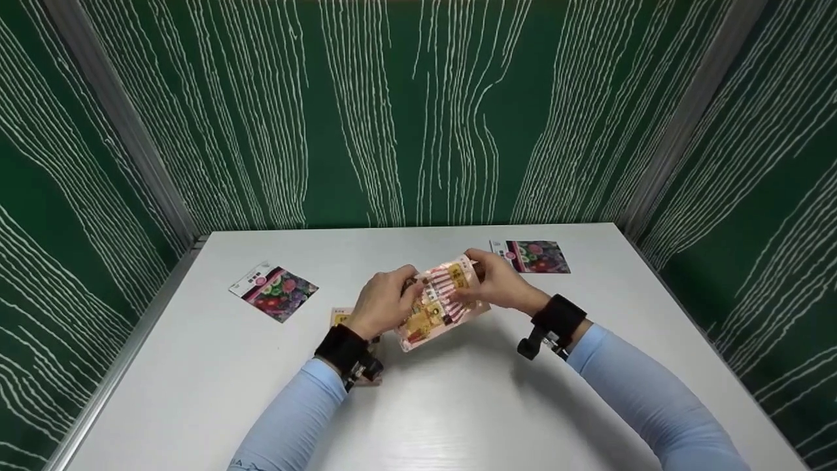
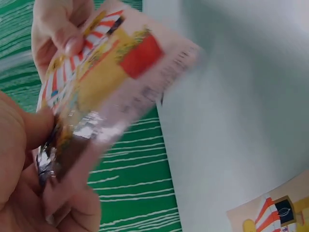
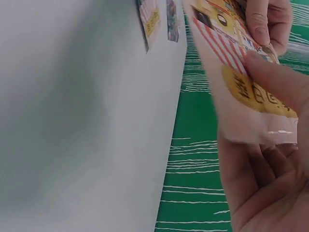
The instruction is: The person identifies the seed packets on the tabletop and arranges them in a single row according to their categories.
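Both hands hold a pink printed packet (image 1: 433, 314) above the table. It has red-and-white stripes, yellow lettering and a food picture; its film looks shiny and creased in the left wrist view. My left hand (image 1: 384, 302) pinches one end, thumb on the printed face and fingers behind. At the other end, by the yellow label, my right hand (image 1: 500, 282) pinches it with the thumb in front. A similar packet (image 1: 340, 315) lies on the table, partly hidden under my left hand and wrist.
Two flat flower-printed pieces lie on the white table (image 1: 444, 405): one (image 1: 280, 294) to the left, turned at an angle, and another (image 1: 537, 256) at the back right. Green walls (image 1: 438, 131) with white lines enclose the table's back and sides.
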`<move>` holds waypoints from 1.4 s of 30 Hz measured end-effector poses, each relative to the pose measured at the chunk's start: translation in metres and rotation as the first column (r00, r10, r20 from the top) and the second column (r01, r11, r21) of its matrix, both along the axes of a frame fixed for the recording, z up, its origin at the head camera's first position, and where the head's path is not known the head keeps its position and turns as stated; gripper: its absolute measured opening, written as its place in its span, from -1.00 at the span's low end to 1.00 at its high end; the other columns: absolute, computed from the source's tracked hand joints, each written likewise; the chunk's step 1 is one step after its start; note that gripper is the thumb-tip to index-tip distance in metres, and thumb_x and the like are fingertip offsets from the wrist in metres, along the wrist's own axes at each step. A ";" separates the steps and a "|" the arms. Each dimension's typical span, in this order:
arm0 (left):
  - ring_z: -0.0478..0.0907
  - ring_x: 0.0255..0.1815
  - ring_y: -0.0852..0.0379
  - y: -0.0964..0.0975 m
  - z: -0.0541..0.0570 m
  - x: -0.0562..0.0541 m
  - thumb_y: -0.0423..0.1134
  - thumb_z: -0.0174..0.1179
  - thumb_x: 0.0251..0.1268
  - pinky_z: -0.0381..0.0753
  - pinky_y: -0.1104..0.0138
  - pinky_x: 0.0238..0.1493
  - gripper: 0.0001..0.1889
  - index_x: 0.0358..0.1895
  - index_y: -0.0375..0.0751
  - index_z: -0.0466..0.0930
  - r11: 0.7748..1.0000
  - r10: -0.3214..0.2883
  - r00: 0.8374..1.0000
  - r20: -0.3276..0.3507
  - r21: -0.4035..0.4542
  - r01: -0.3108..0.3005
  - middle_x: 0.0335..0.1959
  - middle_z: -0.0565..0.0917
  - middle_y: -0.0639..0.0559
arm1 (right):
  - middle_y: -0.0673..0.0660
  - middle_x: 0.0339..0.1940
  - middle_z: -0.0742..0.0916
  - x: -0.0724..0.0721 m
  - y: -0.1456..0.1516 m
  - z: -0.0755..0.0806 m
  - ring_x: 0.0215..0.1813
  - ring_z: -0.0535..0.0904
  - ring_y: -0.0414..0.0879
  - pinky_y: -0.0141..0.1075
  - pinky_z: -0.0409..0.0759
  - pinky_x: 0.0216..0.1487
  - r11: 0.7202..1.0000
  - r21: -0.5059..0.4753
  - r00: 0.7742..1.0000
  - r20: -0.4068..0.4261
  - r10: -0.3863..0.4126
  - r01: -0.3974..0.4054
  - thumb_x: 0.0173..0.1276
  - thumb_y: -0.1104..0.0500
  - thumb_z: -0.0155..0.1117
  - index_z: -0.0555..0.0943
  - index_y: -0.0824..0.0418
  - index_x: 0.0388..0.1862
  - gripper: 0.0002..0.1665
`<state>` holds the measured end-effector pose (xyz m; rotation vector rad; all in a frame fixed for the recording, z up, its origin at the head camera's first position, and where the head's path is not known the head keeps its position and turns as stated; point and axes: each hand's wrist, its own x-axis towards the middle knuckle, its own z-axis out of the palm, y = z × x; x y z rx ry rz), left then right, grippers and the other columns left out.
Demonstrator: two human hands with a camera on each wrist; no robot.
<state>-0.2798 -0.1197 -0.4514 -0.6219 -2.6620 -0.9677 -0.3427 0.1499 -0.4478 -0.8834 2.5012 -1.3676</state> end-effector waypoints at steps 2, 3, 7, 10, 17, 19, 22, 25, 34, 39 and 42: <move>0.45 -0.52 0.26 -0.001 0.000 0.000 -0.16 0.17 0.78 0.32 0.37 -0.41 -0.80 -0.07 -0.16 0.69 0.998 0.040 0.999 -0.017 0.058 -0.039 -0.41 0.73 0.00 | 0.29 -0.04 0.91 -0.001 0.001 0.000 -0.18 0.84 -0.19 -0.34 0.80 -0.22 0.998 -0.057 0.996 0.079 -0.030 0.034 0.41 0.26 0.64 0.58 0.30 0.28 -0.45; 0.44 -0.52 0.26 -0.001 -0.001 0.000 -0.16 0.17 0.78 0.31 0.38 -0.43 -0.80 -0.08 -0.17 0.68 0.994 0.063 0.998 -0.025 0.087 -0.060 -0.41 0.73 -0.02 | 0.28 -0.06 0.92 -0.001 0.002 -0.001 -0.20 0.85 -0.19 -0.33 0.82 -0.24 0.995 -0.082 0.992 0.118 -0.045 0.055 0.45 0.24 0.62 0.57 0.30 0.29 -0.46; 0.49 -0.51 0.24 -0.002 -0.001 0.000 -0.17 0.16 0.80 0.34 0.38 -0.43 -0.82 -0.02 -0.19 0.66 0.976 0.134 0.991 -0.023 0.177 -0.128 -0.37 0.76 -0.07 | 0.24 -0.12 0.91 -0.001 0.002 -0.002 -0.31 0.86 -0.16 -0.29 0.86 -0.27 0.981 -0.155 0.969 0.232 -0.082 0.120 0.60 0.18 0.49 0.56 0.31 0.27 -0.57; 0.58 -0.47 0.23 -0.001 -0.002 0.001 -0.17 0.12 0.82 0.42 0.39 -0.42 -0.82 0.05 -0.19 0.63 0.965 0.155 0.988 0.009 0.211 -0.153 -0.31 0.78 -0.10 | 0.17 -0.16 0.90 0.000 0.000 -0.002 -0.30 0.87 -0.16 -0.27 0.88 -0.22 0.970 -0.191 0.954 0.287 -0.088 0.147 0.69 0.20 0.36 0.56 0.33 0.27 -0.67; 0.69 -0.41 0.17 0.001 -0.008 0.007 -0.21 0.03 0.85 0.47 0.39 -0.44 -0.81 0.25 -0.21 0.50 0.962 0.121 0.989 0.084 0.235 -0.138 -0.22 0.81 -0.16 | 0.07 -0.17 0.88 0.000 -0.007 -0.003 -0.24 0.87 -0.16 -0.30 0.88 -0.18 0.946 -0.212 0.923 0.349 -0.160 0.244 0.73 0.27 0.24 0.56 0.33 0.33 -0.69; 0.71 -0.39 0.16 0.001 -0.010 0.010 -0.22 0.02 0.85 0.49 0.40 -0.44 -0.77 0.31 -0.21 0.47 0.962 0.108 0.989 0.102 0.240 -0.130 -0.19 0.83 -0.18 | 0.09 -0.17 0.87 0.000 -0.008 -0.003 -0.26 0.85 -0.16 -0.31 0.87 -0.19 0.944 -0.198 0.918 0.351 -0.183 0.263 0.73 0.28 0.24 0.55 0.33 0.34 -0.69; 0.71 -0.40 0.16 0.001 -0.012 0.012 -0.22 0.04 0.83 0.48 0.40 -0.46 -0.74 0.34 -0.23 0.46 0.959 0.103 0.987 0.120 0.251 -0.130 -0.20 0.84 -0.18 | 0.10 -0.16 0.86 -0.001 -0.009 -0.001 -0.28 0.82 -0.18 -0.33 0.86 -0.20 0.949 -0.173 0.919 0.344 -0.194 0.265 0.73 0.27 0.25 0.55 0.35 0.37 -0.66; 0.64 -0.45 0.18 -0.001 -0.013 0.015 -0.17 0.12 0.80 0.42 0.38 -0.47 -0.71 0.35 -0.22 0.48 0.953 0.108 0.984 0.140 0.267 -0.142 -0.28 0.81 -0.13 | 0.09 -0.16 0.86 -0.003 -0.008 0.000 -0.30 0.81 -0.18 -0.32 0.85 -0.22 0.953 -0.158 0.926 0.324 -0.196 0.258 0.72 0.25 0.27 0.57 0.35 0.40 -0.62; 0.51 -0.54 0.19 -0.004 -0.015 0.021 -0.13 0.30 0.66 0.38 0.35 -0.48 -0.55 0.43 -0.24 0.56 0.955 0.137 0.974 0.178 0.239 -0.178 -0.36 0.74 -0.05 | 0.03 -0.32 0.84 -0.010 -0.005 -0.004 -0.42 0.76 -0.22 -0.40 0.67 -0.43 0.955 -0.099 0.936 0.247 -0.250 0.281 0.69 0.20 0.35 0.61 0.37 0.38 -0.58; 0.55 -0.58 0.23 -0.004 -0.015 0.026 -0.21 0.33 0.55 0.44 0.36 -0.49 -0.53 0.42 -0.32 0.65 0.967 0.125 0.972 0.198 0.193 -0.164 -0.34 0.84 -0.08 | 0.10 -0.35 0.83 -0.011 -0.007 -0.005 -0.46 0.74 -0.19 -0.39 0.60 -0.48 0.951 -0.052 0.938 0.188 -0.292 0.306 0.65 0.17 0.41 0.66 0.35 0.35 -0.57; 0.56 -0.61 0.27 -0.005 -0.015 0.028 -0.20 0.32 0.58 0.46 0.37 -0.49 -0.65 0.25 -0.34 0.77 0.972 0.119 0.978 0.174 0.182 -0.151 -0.40 0.86 -0.07 | 0.13 -0.34 0.85 -0.011 -0.009 -0.005 -0.44 0.75 -0.17 -0.37 0.65 -0.47 0.953 -0.044 0.942 0.170 -0.289 0.300 0.62 0.17 0.44 0.66 0.36 0.33 -0.57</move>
